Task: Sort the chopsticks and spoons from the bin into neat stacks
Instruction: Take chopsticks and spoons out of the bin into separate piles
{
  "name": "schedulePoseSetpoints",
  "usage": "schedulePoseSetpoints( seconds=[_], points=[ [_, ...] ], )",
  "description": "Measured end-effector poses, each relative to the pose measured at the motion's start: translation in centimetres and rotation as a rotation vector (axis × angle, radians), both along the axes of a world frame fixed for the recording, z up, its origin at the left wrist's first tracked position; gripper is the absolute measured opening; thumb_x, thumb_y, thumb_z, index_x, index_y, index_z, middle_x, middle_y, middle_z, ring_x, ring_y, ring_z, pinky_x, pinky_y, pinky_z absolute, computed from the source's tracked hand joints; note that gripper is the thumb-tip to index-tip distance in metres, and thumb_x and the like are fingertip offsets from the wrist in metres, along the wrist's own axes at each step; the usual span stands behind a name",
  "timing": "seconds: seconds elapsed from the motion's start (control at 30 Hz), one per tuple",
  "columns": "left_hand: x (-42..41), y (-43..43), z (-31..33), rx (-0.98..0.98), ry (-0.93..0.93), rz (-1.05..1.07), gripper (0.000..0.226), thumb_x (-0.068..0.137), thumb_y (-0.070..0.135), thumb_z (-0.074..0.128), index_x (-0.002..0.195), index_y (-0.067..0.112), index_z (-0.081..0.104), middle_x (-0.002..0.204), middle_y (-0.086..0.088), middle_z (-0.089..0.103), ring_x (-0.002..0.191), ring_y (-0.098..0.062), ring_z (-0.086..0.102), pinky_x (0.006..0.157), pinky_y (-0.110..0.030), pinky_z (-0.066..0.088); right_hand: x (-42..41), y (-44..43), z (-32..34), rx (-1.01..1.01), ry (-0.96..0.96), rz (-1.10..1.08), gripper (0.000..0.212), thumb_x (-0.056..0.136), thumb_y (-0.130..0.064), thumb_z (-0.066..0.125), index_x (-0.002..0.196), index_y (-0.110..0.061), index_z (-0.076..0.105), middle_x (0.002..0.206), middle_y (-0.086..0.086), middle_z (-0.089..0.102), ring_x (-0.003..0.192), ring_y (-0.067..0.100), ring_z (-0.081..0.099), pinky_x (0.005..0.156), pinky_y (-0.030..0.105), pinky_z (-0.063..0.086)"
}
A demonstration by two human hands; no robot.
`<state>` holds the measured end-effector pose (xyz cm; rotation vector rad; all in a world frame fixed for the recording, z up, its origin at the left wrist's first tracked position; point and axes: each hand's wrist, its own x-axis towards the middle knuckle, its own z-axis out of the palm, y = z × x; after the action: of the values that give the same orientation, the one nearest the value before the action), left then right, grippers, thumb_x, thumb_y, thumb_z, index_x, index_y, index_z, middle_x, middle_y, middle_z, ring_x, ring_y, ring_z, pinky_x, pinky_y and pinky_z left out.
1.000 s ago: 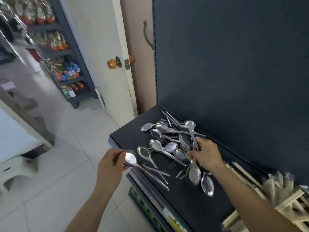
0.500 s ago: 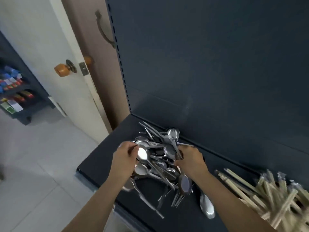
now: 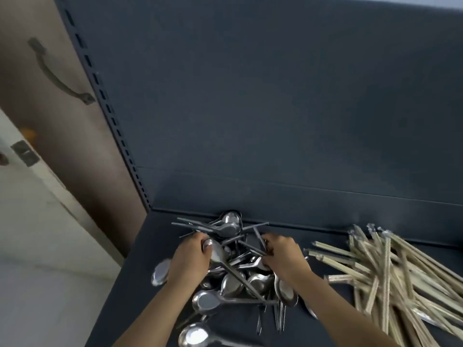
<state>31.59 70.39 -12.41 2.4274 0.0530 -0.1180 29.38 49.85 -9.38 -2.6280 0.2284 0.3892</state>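
Note:
A tangled heap of metal spoons lies on the dark shelf, with more spoons against the back panel. My left hand is at the heap's left side and grips a spoon, thumb on its bowl. At the heap's right side my right hand has its fingers curled round several spoon handles. A loose pile of wrapped wooden chopsticks lies to the right of the spoons. One spoon lies apart near the front edge.
The shelf's dark back panel rises right behind the spoons. Its slotted upright marks the left end, with a brown door and handle beyond. The pale floor lies below the shelf's left edge.
My left hand came in from the shelf's front edge with its spoon to the heap. Both hands drew the scattered spoons into a tighter heap. The view swung right, showing more chopsticks.

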Motion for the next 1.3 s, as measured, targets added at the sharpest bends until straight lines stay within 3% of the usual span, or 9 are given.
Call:
schedulePoseSetpoints(
  seconds=[0.17,0.33,0.5,0.63,0.73,0.83,0.93,1.1,1.3],
  points=[
    [0.9,-0.6,-0.5,0.06,-0.018,-0.076,0.037,0.089,0.025,0.061,0.124,0.014,0.054,0.118,-0.004,0.06,0.111,-0.023,0.053,0.097,-0.034,0.043,-0.4,-0.1,-0.6,0.016,-0.039,-0.037,0.041,0.076,-0.009,0.068,0.111,-0.029,0.063,0.097,-0.002,0.069,0.09,0.019,0.065,0.08,0.03,0.053],
    [0.7,-1.4,-0.1,0.119,-0.012,-0.095,0.041,0.09,0.03,0.059,0.128,0.021,0.05,0.129,-0.005,0.048,0.116,-0.028,0.042,0.091,-0.034,0.039,-1.1,-0.5,-0.8,-0.013,-0.117,-0.02,0.039,0.076,-0.008,0.066,0.111,-0.025,0.063,0.102,0.0,0.061,0.09,0.021,0.061,0.076,0.026,0.048],
    [0.1,-1.7,0.7,0.194,0.072,-0.145,0.052,0.09,0.035,0.059,0.137,0.023,0.04,0.141,-0.002,0.029,0.129,-0.027,0.026,0.098,-0.035,0.038,-1.8,-1.1,-0.6,-0.013,-0.163,0.028,0.041,0.076,-0.012,0.068,0.113,-0.028,0.063,0.107,-0.003,0.063,0.096,0.018,0.062,0.083,0.029,0.051],
    [-0.5,-1.9,1.4,0.229,0.073,-0.205,0.05,0.091,0.037,0.056,0.137,0.024,0.041,0.144,-0.001,0.026,0.133,-0.027,0.022,0.1,-0.037,0.04,-2.5,-1.7,0.1,-0.027,-0.169,0.048,0.047,0.076,-0.011,0.068,0.121,-0.023,0.061,0.114,-0.002,0.061,0.102,0.015,0.06,0.082,0.019,0.044],
    [-1.1,-2.5,2.2,0.249,0.002,-0.273,0.045,0.093,0.036,0.053,0.135,0.025,0.043,0.145,0.003,0.029,0.133,-0.024,0.025,0.103,-0.034,0.036,-3.3,-2.2,0.9,-0.03,-0.209,0.044,0.047,0.08,-0.011,0.066,0.125,-0.023,0.059,0.117,-0.001,0.059,0.104,0.016,0.058,0.081,0.018,0.041],
    [-2.1,-3.5,2.6,0.265,-0.153,-0.452,0.039,0.094,0.032,0.053,0.132,0.025,0.049,0.142,0.007,0.036,0.131,-0.019,0.032,0.106,-0.03,0.032,-4.4,-2.9,1.5,-0.012,-0.272,0.012,0.044,0.081,-0.012,0.065,0.124,-0.024,0.06,0.115,-0.001,0.06,0.103,0.018,0.058,0.085,0.025,0.045],
    [-3.3,-4.9,2.5,0.208,-0.251,-0.566,0.035,0.092,0.031,0.057,0.126,0.023,0.057,0.129,0.008,0.049,0.121,-0.016,0.043,0.101,-0.027,0.036,-5.8,-4.1,1.5,-0.025,-0.316,-0.022,0.038,0.082,-0.014,0.064,0.119,-0.023,0.063,0.107,0.002,0.06,0.096,0.022,0.06,0.079,0.029,0.047],
    [-5.6,-7.5,2.6,0.182,-0.293,-0.628,0.031,0.092,0.032,0.055,0.122,0.024,0.057,0.121,0.01,0.052,0.113,-0.011,0.049,0.092,-0.025,0.042,-9.5,-7.2,2.4,-0.046,-0.342,-0.058,0.042,0.083,-0.016,0.065,0.125,-0.018,0.06,0.117,0.001,0.06,0.104,0.022,0.06,0.085,0.031,0.048],
    [-8.6,-13.0,4.4,0.211,-0.348,-0.663,0.034,0.093,0.033,0.054,0.125,0.026,0.055,0.12,0.01,0.052,0.114,-0.012,0.049,0.093,-0.025,0.042,-15.4,-15.0,5.6,-0.109,-0.422,-0.179,0.041,0.084,-0.019,0.066,0.124,-0.019,0.06,0.118,0.002,0.061,0.105,0.024,0.06,0.088,0.034,0.048]
  ],
)
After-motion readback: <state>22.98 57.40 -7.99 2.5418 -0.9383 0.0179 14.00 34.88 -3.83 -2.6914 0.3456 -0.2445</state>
